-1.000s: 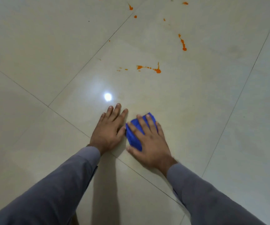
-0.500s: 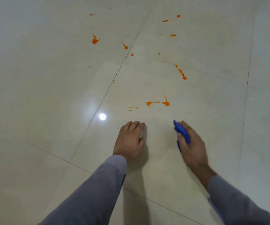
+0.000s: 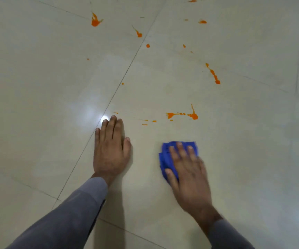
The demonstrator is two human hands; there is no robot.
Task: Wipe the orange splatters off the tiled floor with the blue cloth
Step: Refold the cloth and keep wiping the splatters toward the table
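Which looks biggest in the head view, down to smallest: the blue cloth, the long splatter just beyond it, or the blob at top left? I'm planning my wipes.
1. Blue cloth, though the right hand hides part of it.
2. Long splatter.
3. Top-left blob; it lies farther away, so its true size is unsure.

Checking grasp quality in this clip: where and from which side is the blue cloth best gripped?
From above, as the right hand does now: the blue cloth lies folded flat on the tiled floor, so a spread palm pressing its middle suits wiping better than pinching an edge.
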